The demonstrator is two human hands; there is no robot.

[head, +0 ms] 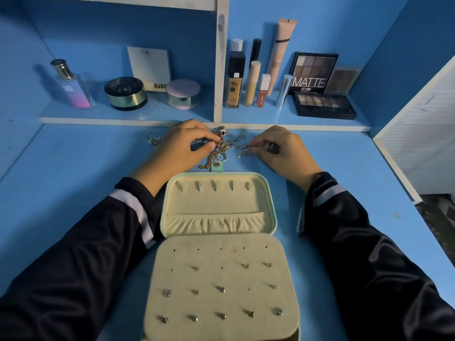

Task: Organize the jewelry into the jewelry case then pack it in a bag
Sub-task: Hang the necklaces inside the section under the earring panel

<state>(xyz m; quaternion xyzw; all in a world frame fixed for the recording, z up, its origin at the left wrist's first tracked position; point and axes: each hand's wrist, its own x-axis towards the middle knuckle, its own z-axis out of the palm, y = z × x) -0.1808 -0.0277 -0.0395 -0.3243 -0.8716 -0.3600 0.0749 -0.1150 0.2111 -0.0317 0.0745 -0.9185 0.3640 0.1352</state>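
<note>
Jewelry tangle between the pinching fingers of left hand and right hand could knot tighter if tugged.

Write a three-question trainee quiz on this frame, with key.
1. True or false: the jewelry case lies shut on the desk.
2. Where is the gold chain? A) inside the case B) on the desk just beyond the case C) in a bag
3. What do the left hand and right hand each pinch?
Key: 1 false, it lies open; 2 B; 3 a piece in the jewelry pile.
</note>
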